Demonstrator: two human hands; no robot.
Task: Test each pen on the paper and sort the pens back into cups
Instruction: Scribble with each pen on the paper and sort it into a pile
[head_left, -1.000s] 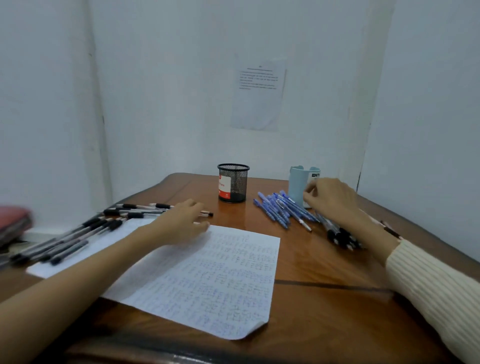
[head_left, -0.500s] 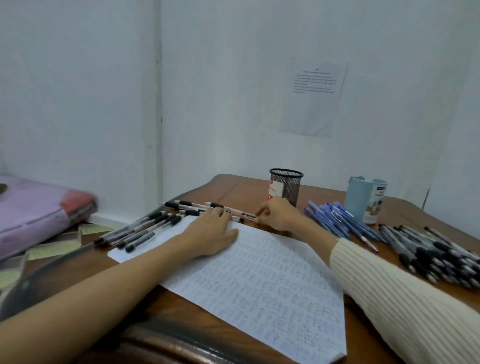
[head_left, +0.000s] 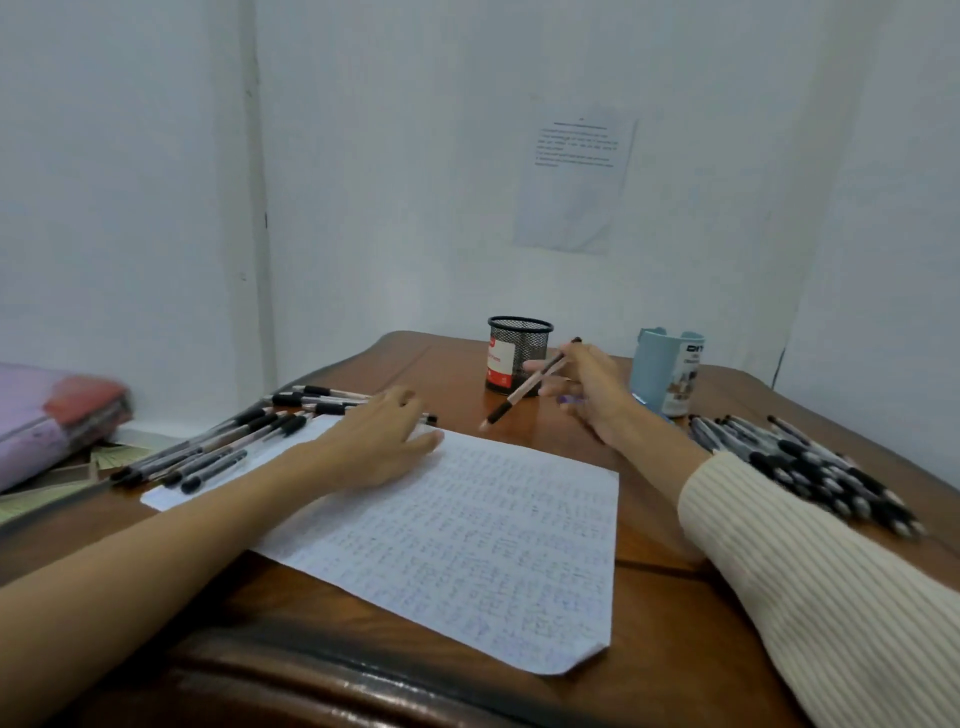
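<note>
My right hand (head_left: 589, 392) holds a black-grip pen (head_left: 522, 388) in its fingers, tip slanting down toward the table just beyond the paper's far edge. My left hand (head_left: 376, 441) rests flat on the far left part of the written-on paper (head_left: 467, 540). A black mesh cup (head_left: 517, 354) stands behind the held pen. A light blue cup (head_left: 667, 371) stands to its right. Several black-grip pens (head_left: 223, 441) lie at the left, partly on the paper. Another heap of black-tipped pens (head_left: 810, 470) lies at the right. A bit of blue pen (head_left: 569, 399) shows under my right hand.
The wooden table (head_left: 654, 613) has a rounded front edge. A pink and red bundle (head_left: 49, 410) lies off the table at far left. White walls close in behind the cups, and a printed sheet (head_left: 574, 176) is stuck to the back wall.
My right hand has lifted a black-grip pen from the left pile and swung right, in front of the mesh cup. My left hand stays on the paper. The view shifted slightly.
</note>
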